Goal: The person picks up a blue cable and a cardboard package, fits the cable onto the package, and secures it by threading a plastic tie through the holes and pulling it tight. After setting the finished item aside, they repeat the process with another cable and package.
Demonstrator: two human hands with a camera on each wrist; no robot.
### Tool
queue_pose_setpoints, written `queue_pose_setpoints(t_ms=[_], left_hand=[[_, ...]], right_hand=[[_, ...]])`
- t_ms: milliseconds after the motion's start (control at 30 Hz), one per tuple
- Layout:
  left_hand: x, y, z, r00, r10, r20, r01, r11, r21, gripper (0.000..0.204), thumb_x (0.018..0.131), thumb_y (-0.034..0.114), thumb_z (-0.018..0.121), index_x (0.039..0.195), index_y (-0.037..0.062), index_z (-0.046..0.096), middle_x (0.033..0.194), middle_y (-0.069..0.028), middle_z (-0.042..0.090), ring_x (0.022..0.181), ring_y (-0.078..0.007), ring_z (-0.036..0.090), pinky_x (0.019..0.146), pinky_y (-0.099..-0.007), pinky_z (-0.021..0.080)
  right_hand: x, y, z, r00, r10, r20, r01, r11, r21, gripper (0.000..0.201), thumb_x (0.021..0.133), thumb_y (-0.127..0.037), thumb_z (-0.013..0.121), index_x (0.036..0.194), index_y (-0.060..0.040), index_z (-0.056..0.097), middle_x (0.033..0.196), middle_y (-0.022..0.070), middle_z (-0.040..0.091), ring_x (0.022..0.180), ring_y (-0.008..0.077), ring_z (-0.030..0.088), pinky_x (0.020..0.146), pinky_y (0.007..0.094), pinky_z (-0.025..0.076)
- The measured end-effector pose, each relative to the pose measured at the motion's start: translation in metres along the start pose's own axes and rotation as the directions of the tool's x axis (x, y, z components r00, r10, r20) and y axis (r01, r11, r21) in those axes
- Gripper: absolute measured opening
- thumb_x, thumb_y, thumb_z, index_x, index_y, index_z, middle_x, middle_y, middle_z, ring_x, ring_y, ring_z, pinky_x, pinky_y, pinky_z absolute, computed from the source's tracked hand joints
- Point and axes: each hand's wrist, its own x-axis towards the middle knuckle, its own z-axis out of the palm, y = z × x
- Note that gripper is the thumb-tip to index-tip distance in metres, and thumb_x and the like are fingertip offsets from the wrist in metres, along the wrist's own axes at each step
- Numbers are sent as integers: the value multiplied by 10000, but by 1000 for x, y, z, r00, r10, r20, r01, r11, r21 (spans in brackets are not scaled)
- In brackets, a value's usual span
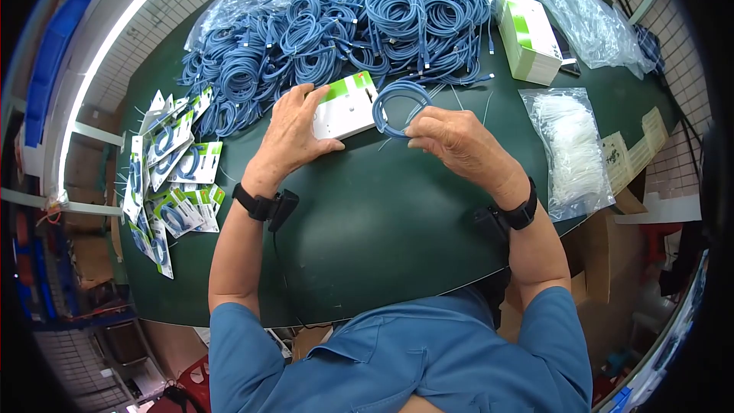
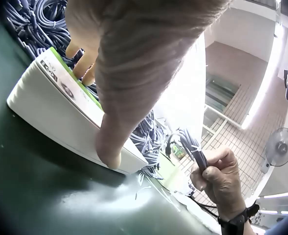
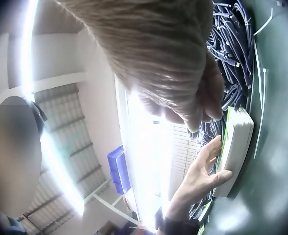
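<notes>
My left hand [image 1: 294,122] grips a stack of white-and-green packaging cards [image 1: 348,113], thumb along the near side and fingers over the far side. The stack rests on the table; its long white side [image 2: 56,115] shows in the left wrist view. Just right of it, my right hand [image 1: 456,140] pinches a coiled blue cable [image 1: 380,111] between thumb and fingers, held up above the table. In the right wrist view that hand mostly hides the cable, while the left hand [image 3: 195,178] shows at the card stack.
A large heap of coiled blue cables [image 1: 306,30] covers the back of the table [image 1: 367,237]. At left lie several carded cables [image 1: 172,160]. A second card stack [image 1: 527,38], a bag of white zip ties [image 1: 569,149] and a clear plastic bag [image 1: 589,19] are at right.
</notes>
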Motion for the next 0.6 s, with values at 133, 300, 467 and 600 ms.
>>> queue_pose_setpoints(t_ms=[133, 300, 467, 600], left_hand=[[-1, -1, -3, 999, -3, 34, 6, 994, -105, 868, 691, 270, 924, 1440, 43, 548, 1426, -191, 537, 1331, -389, 525, 1118, -441, 449], [-5, -13, -5, 1000, 5, -29, -12, 970, -242, 796, 708, 264, 912, 1388, 14, 583, 1380, -216, 586, 1288, -382, 569, 1090, -450, 471], [-7, -21, -1, 980, 118, -158, -138, 984, -117, 467, 839, 144, 788, 1259, -3, 646, 1216, -177, 698, 1117, -363, 679, 964, -438, 554], [-14, -8, -7, 919, 235, -316, -216, 972, 94, 300, 874, 47, 705, 1171, 9, 677, 1105, -139, 740, 997, -329, 725, 861, -406, 591]], right_hand=[[1, 2, -2, 1000, -17, -24, 16, 999, -32, 162, 865, 1, 760, 999, -8, 669, 936, 114, 698, 759, 300, 707, 646, 372, 560], [0, 1, -2, 998, 50, -50, -50, 999, 3, 159, 876, 6, 755, 1011, -2, 673, 929, 100, 697, 720, 242, 701, 613, 335, 557], [1, -2, -3, 991, 88, -102, -74, 989, 129, 172, 895, 40, 742, 1051, 6, 677, 948, 98, 702, 724, 168, 687, 601, 290, 551], [2, -6, -4, 969, 134, -208, -69, 953, 294, 188, 894, 67, 740, 1064, 11, 683, 972, 112, 707, 746, 148, 680, 627, 277, 557]])
